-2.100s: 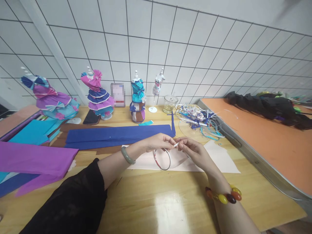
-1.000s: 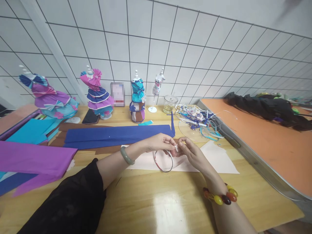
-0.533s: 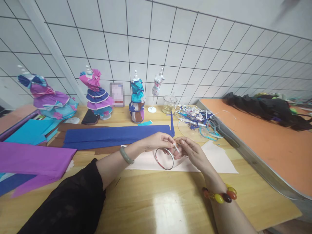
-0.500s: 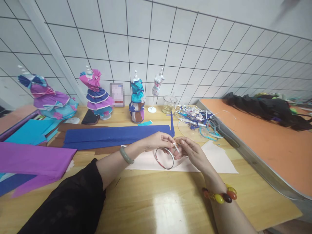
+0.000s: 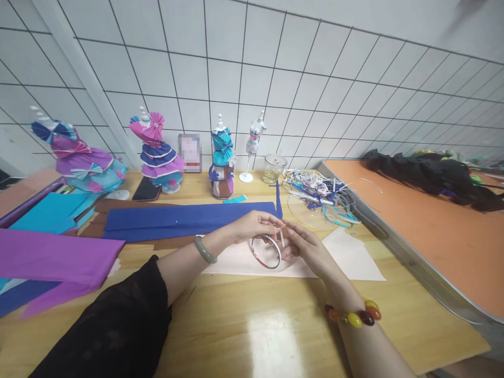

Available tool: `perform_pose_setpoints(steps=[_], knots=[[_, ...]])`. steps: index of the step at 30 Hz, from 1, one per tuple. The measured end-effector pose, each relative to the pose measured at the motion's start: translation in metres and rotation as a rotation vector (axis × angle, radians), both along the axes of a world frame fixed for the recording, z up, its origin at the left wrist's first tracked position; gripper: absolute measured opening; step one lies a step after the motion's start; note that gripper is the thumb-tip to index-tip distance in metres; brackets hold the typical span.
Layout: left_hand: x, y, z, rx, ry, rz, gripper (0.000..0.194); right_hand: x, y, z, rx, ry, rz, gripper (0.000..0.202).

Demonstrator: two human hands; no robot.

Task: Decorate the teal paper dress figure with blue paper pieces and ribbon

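Observation:
My left hand [image 5: 256,227] is closed on a thin roll of tape [image 5: 279,257], which hangs below its fingers like a ring with red and white on its inner face. A short white strip of tape [image 5: 282,239] hangs down between my two hands. Its upper end is at the fingertips of both hands, with my right hand [image 5: 305,242] pinching there; exactly which fingers grip it is hard to see. Under the hands lies a pale pink sheet [image 5: 346,257] on the wooden table [image 5: 220,325].
A folded blue sheet [image 5: 157,220] and purple sheets [image 5: 59,257] lie left. Behind stand dressed mini mannequins [image 5: 159,152], a bare mannequin [image 5: 255,139], a glass cup [image 5: 274,168] and a phone [image 5: 145,189]. Scrap strips [image 5: 315,189] heap near an orange-topped surface [image 5: 425,236].
My right hand's fingertips have closed in on the white strip's upper end beside my left fingers. The strip has turned from slanting to nearly vertical. The tape roll has risen slightly.

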State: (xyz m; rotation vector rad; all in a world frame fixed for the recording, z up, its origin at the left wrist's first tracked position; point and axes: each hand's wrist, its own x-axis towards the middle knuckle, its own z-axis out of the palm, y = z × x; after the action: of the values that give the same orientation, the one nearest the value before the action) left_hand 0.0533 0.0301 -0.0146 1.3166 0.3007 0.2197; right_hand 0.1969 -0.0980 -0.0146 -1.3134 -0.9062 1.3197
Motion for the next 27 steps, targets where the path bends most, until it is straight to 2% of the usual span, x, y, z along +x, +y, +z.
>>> perform_pose_setpoints(steps=[4,8,15,22,27], knots=[[-0.001,-0.001,0.003,-0.021,0.002,0.002,0.030,0.005,0.000,0.000,-0.004,-0.043,-0.102,0.046],[-0.001,-0.003,0.005,-0.014,0.011,-0.008,0.030,0.004,-0.001,0.003,0.109,-0.209,-0.222,0.035],[0.000,-0.004,0.002,-0.016,0.027,-0.040,0.027,-0.001,0.000,0.000,0.176,-0.323,-0.240,0.027],[0.001,-0.007,0.001,0.038,0.037,-0.064,0.026,0.003,0.002,-0.003,0.067,-0.134,-0.260,0.024],[0.002,-0.006,0.000,0.017,0.054,-0.067,0.025,0.010,0.002,-0.001,-0.052,0.075,-0.156,0.026]])
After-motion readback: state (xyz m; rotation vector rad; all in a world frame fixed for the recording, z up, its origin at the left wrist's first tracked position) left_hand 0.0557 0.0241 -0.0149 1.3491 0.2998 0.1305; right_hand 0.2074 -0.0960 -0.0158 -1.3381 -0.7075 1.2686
